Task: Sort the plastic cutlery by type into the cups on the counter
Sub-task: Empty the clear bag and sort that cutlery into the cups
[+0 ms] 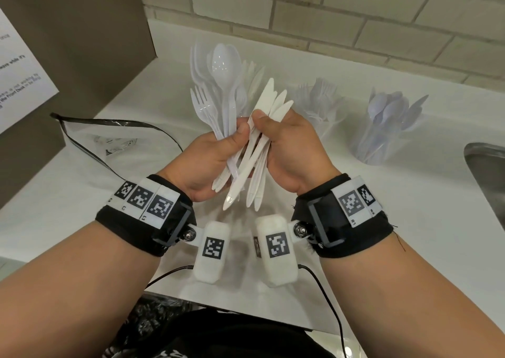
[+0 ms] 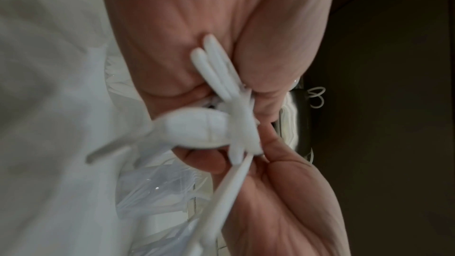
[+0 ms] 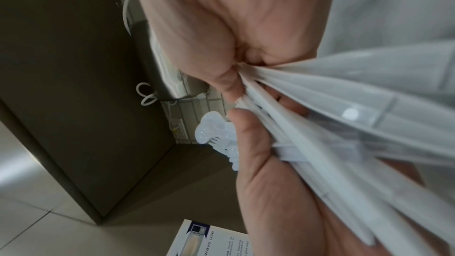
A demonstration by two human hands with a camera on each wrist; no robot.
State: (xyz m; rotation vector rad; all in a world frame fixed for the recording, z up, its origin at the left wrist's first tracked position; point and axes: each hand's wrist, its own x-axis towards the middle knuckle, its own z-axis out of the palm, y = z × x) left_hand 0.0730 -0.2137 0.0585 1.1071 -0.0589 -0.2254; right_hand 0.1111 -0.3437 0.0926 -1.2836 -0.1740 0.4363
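Observation:
My left hand [image 1: 216, 152] grips a mixed bundle of white plastic spoons and forks [image 1: 218, 89] by the handles, heads pointing up. Beside it, thumb to thumb, my right hand [image 1: 284, 144] grips a bunch of white plastic knives [image 1: 269, 103], blades up. In the left wrist view the handle ends [image 2: 221, 77] stick out between curled fingers. The right wrist view has the knife handles [image 3: 320, 143] fanning out past the thumb. Three clear cups stand behind on the white counter [image 1: 382, 221]: one with knives [image 1: 252, 77] behind the hands, one with forks [image 1: 318, 103], one with spoons [image 1: 388, 122].
An empty clear plastic bag with a black edge [image 1: 114, 139] lies on the counter at left. A dark cabinet side with a white notice [image 1: 16, 78] rises at far left. A steel sink rim [image 1: 486, 171] shows at the right edge. Brick wall behind.

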